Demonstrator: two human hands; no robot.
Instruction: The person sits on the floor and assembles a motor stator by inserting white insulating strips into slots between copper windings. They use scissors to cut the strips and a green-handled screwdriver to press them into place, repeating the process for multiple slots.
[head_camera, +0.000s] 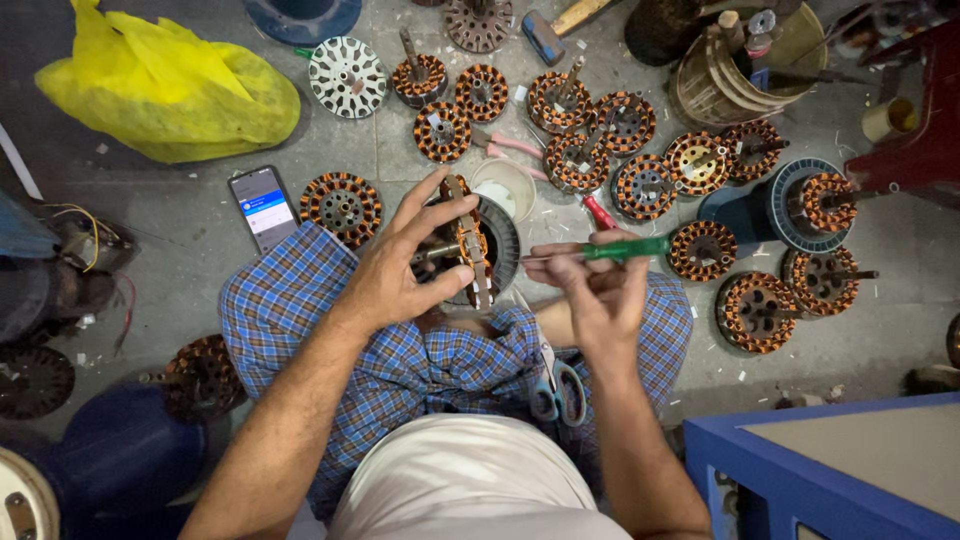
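Head view: left hand grips stator; right hand holds screwdriver beside it.

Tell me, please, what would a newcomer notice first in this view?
Dozens of copper-wound stators lie spread over the grey floor ahead. At the centre the left hand holds one stator on edge, while the right hand points a green-handled screwdriver at it. A yellow bag lies upper left.
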